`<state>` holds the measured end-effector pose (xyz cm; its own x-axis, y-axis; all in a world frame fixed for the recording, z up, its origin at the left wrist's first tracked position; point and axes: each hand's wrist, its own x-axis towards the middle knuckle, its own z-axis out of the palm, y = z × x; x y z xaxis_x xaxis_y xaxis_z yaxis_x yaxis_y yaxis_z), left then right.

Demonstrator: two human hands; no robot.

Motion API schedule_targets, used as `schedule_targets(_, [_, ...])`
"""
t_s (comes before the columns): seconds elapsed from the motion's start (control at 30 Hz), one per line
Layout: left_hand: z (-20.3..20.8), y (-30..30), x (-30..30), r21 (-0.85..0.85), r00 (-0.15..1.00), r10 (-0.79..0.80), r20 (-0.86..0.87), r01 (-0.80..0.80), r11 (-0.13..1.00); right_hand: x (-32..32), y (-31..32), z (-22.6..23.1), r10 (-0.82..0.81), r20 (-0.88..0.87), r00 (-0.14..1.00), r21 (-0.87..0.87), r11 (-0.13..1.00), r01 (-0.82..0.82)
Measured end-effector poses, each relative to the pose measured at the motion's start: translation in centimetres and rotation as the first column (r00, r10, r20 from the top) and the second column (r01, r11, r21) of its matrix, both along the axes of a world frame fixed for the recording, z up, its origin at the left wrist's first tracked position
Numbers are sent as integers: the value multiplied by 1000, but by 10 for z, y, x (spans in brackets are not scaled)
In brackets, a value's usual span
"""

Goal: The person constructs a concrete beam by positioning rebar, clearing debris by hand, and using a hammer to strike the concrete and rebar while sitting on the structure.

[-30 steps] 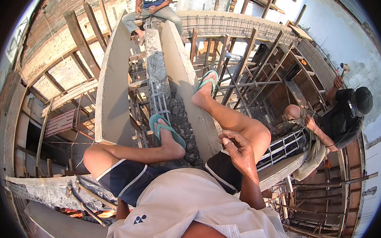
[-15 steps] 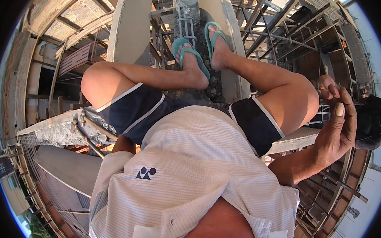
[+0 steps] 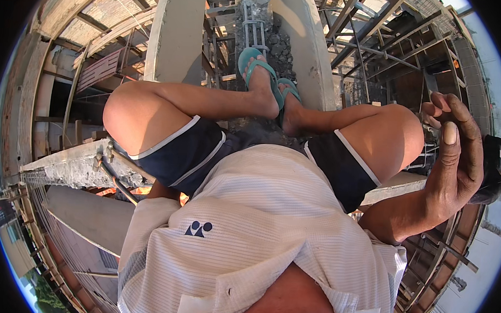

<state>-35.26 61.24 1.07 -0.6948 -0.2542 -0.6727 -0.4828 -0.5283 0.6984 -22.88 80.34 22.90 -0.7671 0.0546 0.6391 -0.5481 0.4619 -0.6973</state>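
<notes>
My right hand (image 3: 454,156) is raised beside my right knee (image 3: 401,136), palm inward. Its thumb points up and its fingers bend loosely, apart, with nothing visible between them. On the other side, a bit of my left forearm (image 3: 162,191) shows below the thigh; the left hand is hidden. I sit with knees spread, in dark shorts (image 3: 185,153) and a pale striped shirt (image 3: 265,208). Teal flip-flops (image 3: 274,81) are on my feet, close together at the end of a narrow channel.
Smooth concrete or formwork panels (image 3: 177,36) flank the channel, which holds steel rebar (image 3: 254,29) and rubble (image 3: 281,47). Scaffold poles and timbers (image 3: 375,44) fill the lower level at right. Metal pipes (image 3: 116,178) lie by my left hip. A dark object (image 3: 490,169) is behind my right hand.
My right foot has drawn back toward my body, partly behind the left foot. My right hand has shifted slightly right and its fingers stay bent.
</notes>
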Motion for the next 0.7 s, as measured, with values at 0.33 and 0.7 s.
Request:
schedule_targets(0.33, [-137,-34,-48,-808,993,-24,112,105,580,-107,-29,44,169,311,935,433,851,-298])
schedule_targets(0.7, [-109,-43,-76,-493,982,155,107,-83,866,-414,-117,-140,6,590,807,594,675,-439])
